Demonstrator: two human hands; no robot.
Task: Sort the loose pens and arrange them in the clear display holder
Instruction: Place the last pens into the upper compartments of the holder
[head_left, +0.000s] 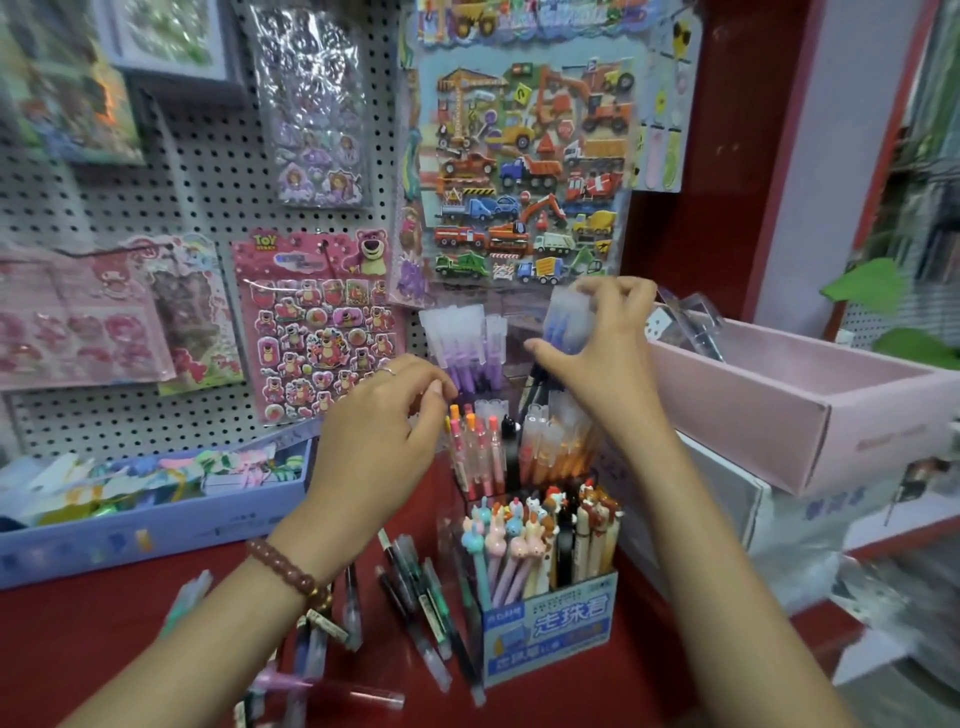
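A small bunch of blue pens (566, 325) is gripped in the right hand (597, 364), fingers over the frosted caps and thumb under the barrels, and is held above the far right part of the clear holder (511, 353). The left hand (384, 415) is placed just left of the holder with its fingers curled and the thumb and forefinger tips close together; whether anything is pinched there cannot be told. Purple pens (467, 353) are stood upright in the far left compartment, and orange and pink pens (478, 447) are stood in the nearer one.

Loose pens (415, 587) are scattered flat on the red table (104, 623), near and to the left of a blue carton (550, 623) filled with animal-topped pens, which is set just in front of the holder. A pink box (753, 415) is seen at the right, and sticker sheets are hung on the pegboard (208, 182) behind.
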